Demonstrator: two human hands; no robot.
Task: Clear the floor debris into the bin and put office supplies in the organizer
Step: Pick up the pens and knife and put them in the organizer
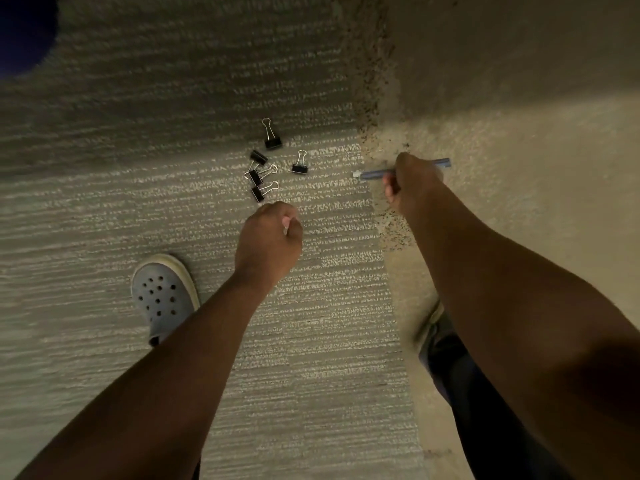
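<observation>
Several black binder clips [266, 162] with silver handles lie scattered on the striped grey carpet. My left hand [268, 237] hovers just below the nearest clip, fingers curled; something small and pale shows between thumb and fingers, too small to name. Over to the right, my right hand [412, 183] grips a blue pen [375, 173] lying across the carpet seam, its white tip pointing left and its other end sticking out past my knuckles.
A seam with dark specks of debris [391, 223] runs top to bottom between the striped carpet and a plainer beige carpet [519, 168]. My foot in a grey perforated clog [162, 296] stands at lower left. A dark blue shape [20, 32] fills the top left corner.
</observation>
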